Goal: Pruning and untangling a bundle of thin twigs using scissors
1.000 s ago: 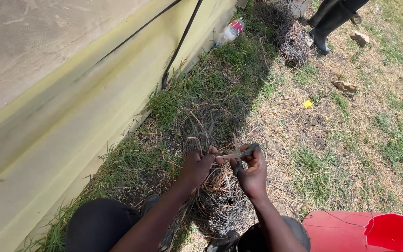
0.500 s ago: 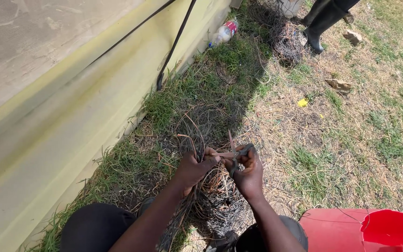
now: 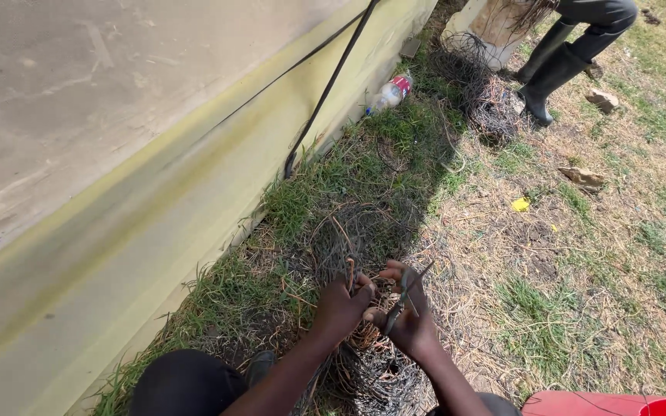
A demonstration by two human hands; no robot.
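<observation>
Both hands meet low at the near edge, gripping to control springy wire: the left hand [image 3: 341,308] is clenched on a rusty strand, the right hand [image 3: 408,320] is wrapped around pliers [image 3: 402,296]. Beneath them sits the tangled wire mesh [image 3: 364,362] on grass [image 3: 395,139], beside the wall [image 3: 117,154] at left.

left hand [image 3: 338,310], right hand [image 3: 408,320], tangled wire [image 3: 364,362], grass [image 3: 364,154]

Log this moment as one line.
left hand: grips wire tangle | right hand: holds pliers | ground: grass, wall at left
</observation>
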